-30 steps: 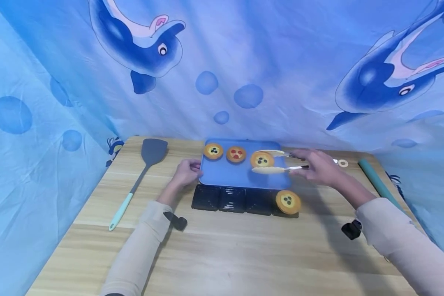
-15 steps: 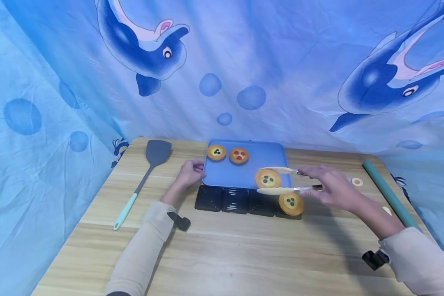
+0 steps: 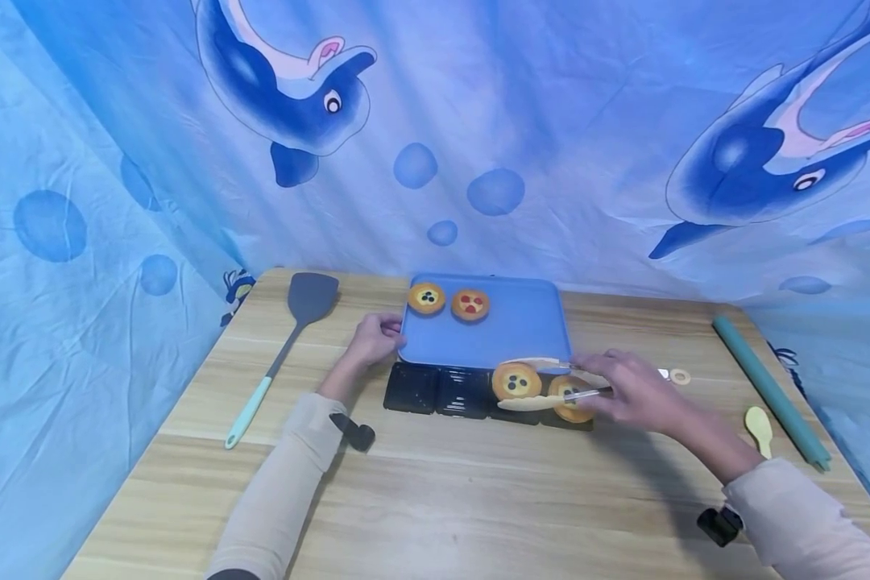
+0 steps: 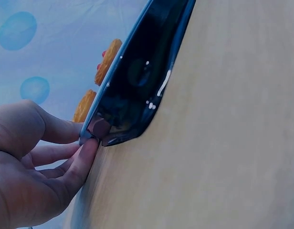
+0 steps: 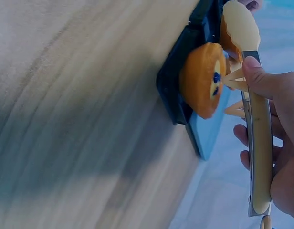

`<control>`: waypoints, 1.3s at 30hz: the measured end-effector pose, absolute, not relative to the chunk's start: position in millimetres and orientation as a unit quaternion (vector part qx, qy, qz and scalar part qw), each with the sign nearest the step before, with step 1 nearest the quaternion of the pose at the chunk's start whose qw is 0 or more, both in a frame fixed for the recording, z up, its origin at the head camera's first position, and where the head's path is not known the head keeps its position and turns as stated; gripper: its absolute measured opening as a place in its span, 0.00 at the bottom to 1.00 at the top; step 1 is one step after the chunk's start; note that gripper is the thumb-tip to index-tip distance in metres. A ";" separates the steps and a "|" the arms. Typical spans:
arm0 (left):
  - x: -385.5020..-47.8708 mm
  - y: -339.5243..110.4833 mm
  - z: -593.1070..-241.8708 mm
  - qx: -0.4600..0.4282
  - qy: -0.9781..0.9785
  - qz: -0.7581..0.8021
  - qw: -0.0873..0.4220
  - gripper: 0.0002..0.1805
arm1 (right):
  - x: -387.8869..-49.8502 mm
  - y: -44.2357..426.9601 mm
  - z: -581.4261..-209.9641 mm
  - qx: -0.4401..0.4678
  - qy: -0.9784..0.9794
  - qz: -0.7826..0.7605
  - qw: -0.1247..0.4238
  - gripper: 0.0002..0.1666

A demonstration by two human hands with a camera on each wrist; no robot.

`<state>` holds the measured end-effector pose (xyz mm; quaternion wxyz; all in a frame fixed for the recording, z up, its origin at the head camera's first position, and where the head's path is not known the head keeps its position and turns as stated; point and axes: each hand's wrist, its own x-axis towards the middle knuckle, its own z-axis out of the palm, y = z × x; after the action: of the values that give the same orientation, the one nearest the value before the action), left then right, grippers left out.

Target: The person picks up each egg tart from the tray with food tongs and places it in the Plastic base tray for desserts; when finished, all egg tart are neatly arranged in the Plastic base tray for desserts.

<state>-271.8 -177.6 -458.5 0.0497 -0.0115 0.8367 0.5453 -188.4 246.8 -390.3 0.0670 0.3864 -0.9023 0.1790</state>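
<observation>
— Whereabouts of the held tart (image 3: 516, 381)?
— Between the tips of the tongs (image 3: 529, 403), over the third compartment from the left in the black tray (image 3: 413, 388), just beside the second tart (image 3: 572, 413) in the fourth. Touching the bottom or just above: impossible to tell.
— And the hands?
— A right hand (image 3: 634, 391) curled round the tongs; a left hand (image 3: 375, 338) pinching the left edge of the blue tray (image 3: 474, 341) between thumb and fingers.
— How best to set down, judging from here?
— Probably by centring first, lowering level, then loosening both tong arms evenly, without nudging the second tart.
— Pointing which way?
— Leftward at the tong tips, with a long axis running crosswise, roughly along the black tray. No long axis on the round held tart, toppings upward.
</observation>
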 end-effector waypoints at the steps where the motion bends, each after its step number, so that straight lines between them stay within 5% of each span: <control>1: -271.6 -177.4 -457.7 -0.012 0.837 0.545 0.049 0.27 | -188.2 246.5 -391.7 0.384 -0.904 0.177 0.066 0.34; 15: -273.1 -178.9 -456.8 -0.015 0.830 0.556 0.043 0.27 | -188.4 246.6 -398.3 0.370 -0.909 0.177 0.071 0.36; 26: -273.1 -180.5 -457.5 -0.014 0.838 0.544 0.041 0.27 | -185.5 245.7 -392.7 0.340 -0.922 0.180 0.039 0.55; 39: -272.8 -177.1 -461.3 -0.015 0.831 0.555 0.045 0.28 | -188.2 246.9 -372.4 0.325 -0.923 0.205 0.023 0.51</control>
<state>-272.8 -177.1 -461.3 0.0448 -0.0150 0.8306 0.5548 -188.2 246.9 -372.4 0.0235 0.3249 -0.9229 0.2053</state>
